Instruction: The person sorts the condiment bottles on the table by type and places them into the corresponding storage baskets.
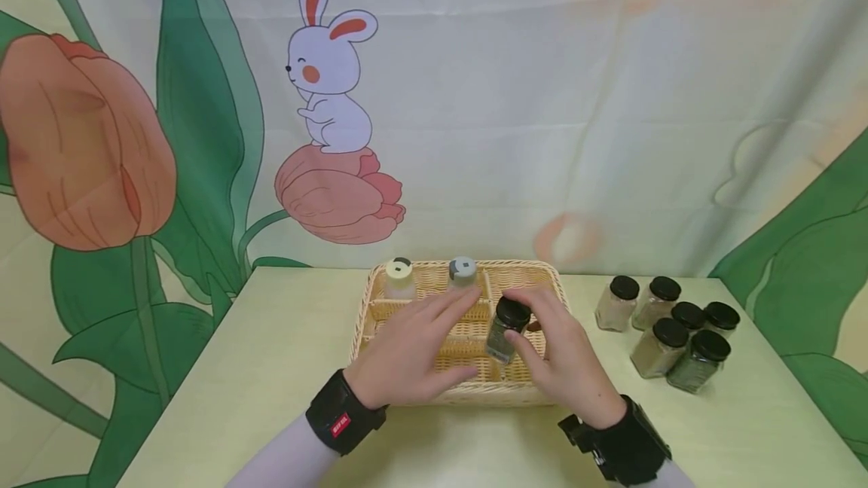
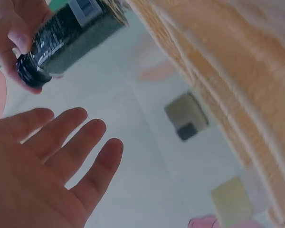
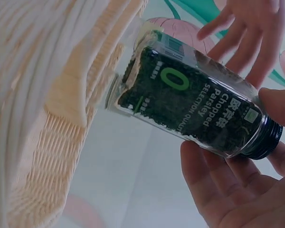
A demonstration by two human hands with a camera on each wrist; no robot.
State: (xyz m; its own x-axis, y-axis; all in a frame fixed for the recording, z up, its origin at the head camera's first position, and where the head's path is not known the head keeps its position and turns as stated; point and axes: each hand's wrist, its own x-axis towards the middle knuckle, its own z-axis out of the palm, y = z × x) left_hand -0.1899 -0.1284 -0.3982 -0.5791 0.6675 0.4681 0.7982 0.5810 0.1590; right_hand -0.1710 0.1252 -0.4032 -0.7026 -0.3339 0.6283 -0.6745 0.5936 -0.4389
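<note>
My right hand (image 1: 566,356) holds a glass jar of chopped parsley (image 1: 502,333) by its black lid and upper part, thumb on one side and fingers on the other. The jar leans slightly over the front right of a divided wicker basket (image 1: 475,395). In the right wrist view the green and white label of the parsley jar (image 3: 194,97) can be read. My left hand (image 1: 415,349) hovers over the basket's left and middle, fingers extended and holding nothing. From the left wrist, this hand (image 2: 61,166) appears apart from the jar.
Two bottles stand in the basket's back compartments, one cream-topped (image 1: 400,277), the other grey-topped (image 1: 464,272). Right of the basket, several black-lidded spice jars (image 1: 656,352) cluster on the pale table (image 1: 271,367). A printed fabric backdrop (image 1: 488,134) hangs behind.
</note>
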